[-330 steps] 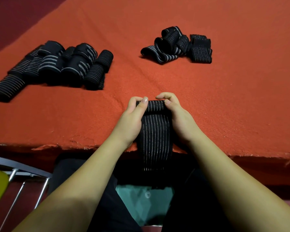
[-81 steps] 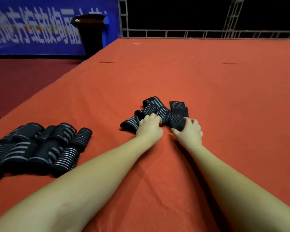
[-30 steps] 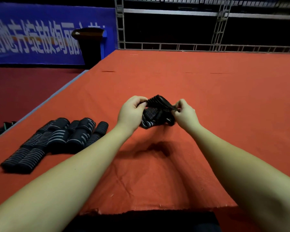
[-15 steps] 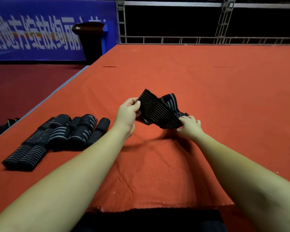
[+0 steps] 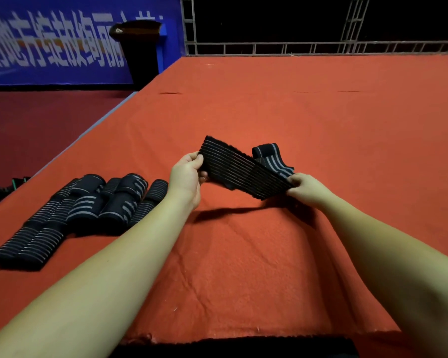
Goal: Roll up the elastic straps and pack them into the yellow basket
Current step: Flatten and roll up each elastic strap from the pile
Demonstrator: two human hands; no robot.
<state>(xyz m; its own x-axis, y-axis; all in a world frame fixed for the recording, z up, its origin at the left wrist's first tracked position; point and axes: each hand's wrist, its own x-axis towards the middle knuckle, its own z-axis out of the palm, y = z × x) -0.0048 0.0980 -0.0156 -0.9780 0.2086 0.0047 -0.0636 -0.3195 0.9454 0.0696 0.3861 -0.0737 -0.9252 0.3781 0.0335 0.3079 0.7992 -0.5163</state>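
- the left hand (image 5: 186, 177) pinches one end of a black elastic strap (image 5: 243, 169), the right hand (image 5: 307, 188) pinches the other (strap stretched flat, lifted above the red table (image 5: 321, 112)).
- more loose straps (image 5: 269, 157) lie just behind it.
- rolled straps (image 5: 88, 205) sit in a cluster to the left.

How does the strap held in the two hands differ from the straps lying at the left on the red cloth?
The held strap is unrolled and stretched flat between the left hand and the right hand; the left straps are rolled into cylinders. It hangs above the red cloth; they rest on it. Both are black with pale stripes.
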